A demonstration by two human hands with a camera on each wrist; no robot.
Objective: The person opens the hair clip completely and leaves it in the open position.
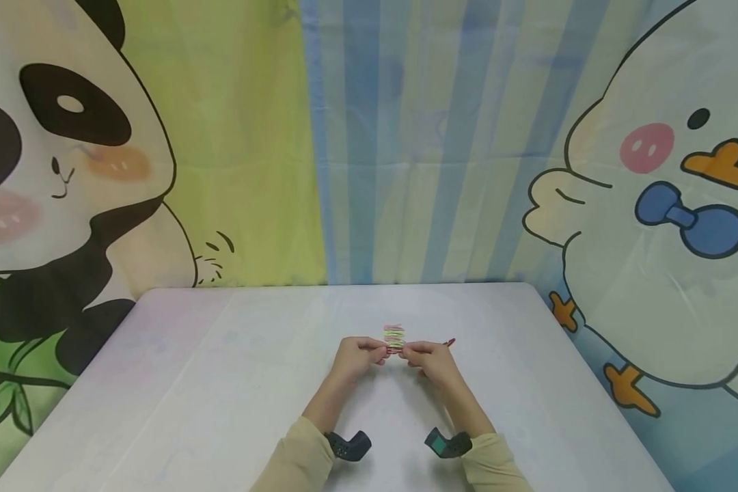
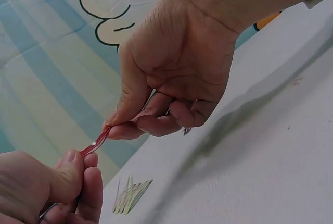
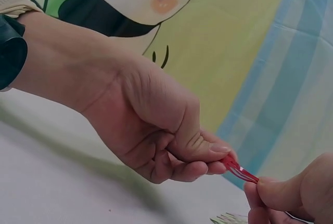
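Observation:
A slim red hair clip (image 1: 395, 350) with narrow slits and a shiny spot spans the gap between the two hands. My left hand (image 1: 353, 359) pinches one end between thumb and index finger; my right hand (image 1: 433, 361) pinches the other end. Both hands appear raised over the white table in the wrist views. Just beyond the fingers lies a row of thin pink and yellow-green clips (image 1: 394, 333), visible also as green clips (image 2: 130, 195) in the left wrist view. Another slim red piece (image 1: 449, 342) sticks out behind my right hand; whether it is held cannot be told.
The white table (image 1: 221, 396) reaches back to a curtain (image 1: 406, 171) with blue stripes, a panda and a white bird. Dark bands (image 1: 349, 446) sit on both wrists by the beige sleeves (image 1: 301, 458).

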